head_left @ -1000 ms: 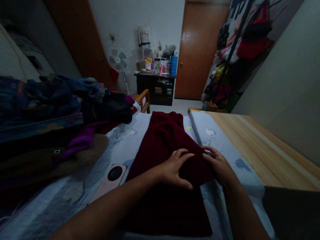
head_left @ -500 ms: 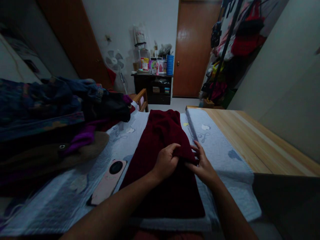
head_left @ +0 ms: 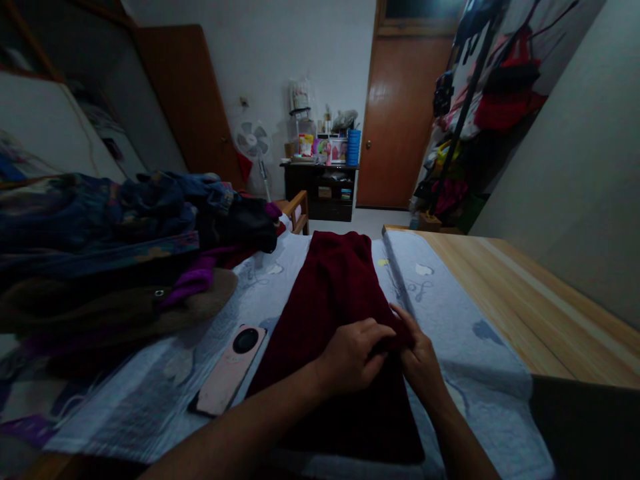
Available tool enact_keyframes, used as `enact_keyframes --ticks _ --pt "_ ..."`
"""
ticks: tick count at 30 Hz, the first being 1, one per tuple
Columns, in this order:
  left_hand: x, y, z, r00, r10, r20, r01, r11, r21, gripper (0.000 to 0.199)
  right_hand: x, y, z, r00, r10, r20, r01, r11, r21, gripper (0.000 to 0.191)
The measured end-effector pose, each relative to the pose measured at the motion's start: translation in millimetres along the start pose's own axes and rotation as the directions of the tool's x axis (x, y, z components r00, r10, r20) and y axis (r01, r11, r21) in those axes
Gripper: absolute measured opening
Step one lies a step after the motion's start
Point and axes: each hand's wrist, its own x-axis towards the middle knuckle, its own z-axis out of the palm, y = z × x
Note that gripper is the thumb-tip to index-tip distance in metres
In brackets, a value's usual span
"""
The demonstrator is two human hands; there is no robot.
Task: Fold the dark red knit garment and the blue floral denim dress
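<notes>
Dark red garment [head_left: 333, 287] lies lengthwise down the middle of the frame, on the pale patterned cloth [head_left: 425, 287] over the surface; both hands are on its right-hand edge, right of centre. Right hand [head_left: 423, 370]: fingers closed on that edge, cloth gathered between them; left hand [head_left: 350, 353]: fingers curled in at the same bunched part, thumb tucked low; I can't tell from my view whether they pinch cloth or just press.

Main risk, as I judge it: a sideways pull from that one edge skews the whole piece, since nothing pins the far end at upper centre; creases run up the middle and could set in. Second: the fabric is dark and the light poor, so I can't separate the layers; one could slip or get caught double. Third: the patterned cloth is loose and has a ridge just right of the garment; drag could ruck both up together.

Further out: pink phone [head_left: 229, 377] sits lower left, near the left forearm [head_left: 260, 413]; an elbow sweep could shove it. Clothes pile [head_left: 165, 220], left side, is high and uneven; a knock could slump it onto the cloth.
</notes>
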Motion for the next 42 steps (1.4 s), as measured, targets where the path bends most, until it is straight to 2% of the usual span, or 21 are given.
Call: enact_keyframes --ticks 2,3,4,6,9,11,14,20,25,29,31,33,34,36,39,42 --pt "2 -3 -7.7 0.997 0.014 0.082 -0.007 0.996 -0.085 0.039 -1 5 -2 0.999 0.046 -0.015 -0.045 0.998 0.053 0.056" --pt "4 -8 -13.1 0.997 0.006 0.079 0.004 0.993 -0.122 0.038 -1 7 -4 0.996 0.082 -0.035 -0.079 0.992 0.1 0.052" --pt "7 -16 -19.3 0.999 -0.022 0.041 0.028 0.989 -0.142 0.034 -1 9 -6 0.989 0.131 -0.062 -0.12 0.98 0.161 0.048" --pt "14 -42 -32.6 0.985 -0.131 -0.109 0.117 0.985 -0.125 0.027 1 9 -12 0.96 0.251 -0.125 -0.204 0.931 0.302 0.043" --pt "30 -101 -49.7 0.889 -0.341 -0.306 0.364 0.931 0.018 0.029 10 4 -24 0.885 0.398 -0.24 -0.267 0.857 0.44 0.042" --pt "42 -142 -56.5 0.848 -0.442 -0.293 0.494 0.859 0.134 0.032 21 1 -34 0.86 0.428 -0.279 -0.275 0.848 0.453 0.043" --pt "58 -190 -59.9 0.831 -0.481 -0.278 0.535 0.829 0.164 0.037 40 2 -51 0.868 0.417 -0.268 -0.272 0.853 0.445 0.048" --pt "84 -246 -54.7 0.816 -0.54 -0.205 0.573 0.801 0.171 0.04 55 26 -83 0.852 0.394 -0.344 -0.243 0.881 0.407 0.052" --pt "98 -274 -43.1 0.802 -0.588 -0.109 0.596 0.769 0.231 0.047 47 51 -90 0.799 0.461 -0.386 -0.33 0.873 0.359 0.057" --pt "107 -283 -39.9 0.797 -0.603 -0.041 0.588 0.758 0.281 0.059 44 54 -88 0.778 0.494 -0.388 -0.367 0.859 0.357 0.064" --pt "111 -285 -40.9 0.803 -0.595 -0.006 0.571 0.767 0.294 0.062 45 54 -86 0.774 0.506 -0.381 -0.423 0.86 0.285 0.073" --pt "115 -288 -42.0 0.808 -0.589 0.017 0.558 0.774 0.298 0.064 48 55 -86 0.772 0.495 -0.399 -0.481 0.865 0.142 0.083" --pt "118 -290 -42.3 0.809 -0.588 0.024 0.555 0.777 0.297 0.064 49 55 -85 0.782 0.474 -0.405 -0.488 0.87 0.075 0.082" --pt "122 -293 -42.1 0.806 -0.591 0.029 0.559 0.777 0.288 0.064 51 54 -84 0.815 0.435 -0.383 -0.466 0.885 0.012 0.069" --pt "128 -297 -40.6 0.795 -0.606 0.026 0.581 0.774 0.252 0.064 53 44 -81 0.829 0.432 -0.355 -0.431 0.898 0.087 0.05" --pt "131 -297 -39.7 0.783 -0.621 0.018 0.61 0.774 0.171 0.064 53 25 -73 0.824 0.425 -0.374 -0.375 0.905 0.201 0.046"
